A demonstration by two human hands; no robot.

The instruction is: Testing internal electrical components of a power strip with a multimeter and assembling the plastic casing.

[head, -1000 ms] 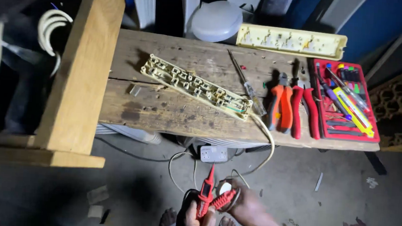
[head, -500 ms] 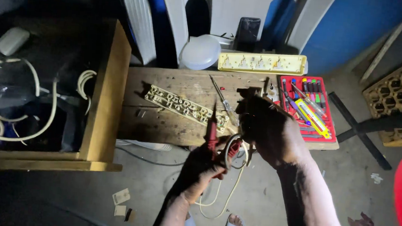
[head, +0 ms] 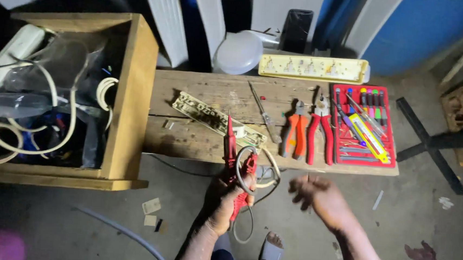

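Left hand (head: pixel 229 198) closed around red cutters (head: pixel 234 165), fingers wrapped tight on the handles, tips pointing up over the bench (head: pixel 198 141) edge. Loop of white cable (head: pixel 253 172) pressed against the handles, trailing down toward the floor. Right hand (head: pixel 319 198) just beside, fingers spread loose, holding nothing. On the bench behind: opened socket strip (head: pixel 210 116), screwdriver (head: pixel 262 113), orange pliers (head: pixel 295 132), red pliers (head: pixel 321 131), red tool tray (head: pixel 363 125). Wooden crate (head: pixel 130 101) of cables at left.
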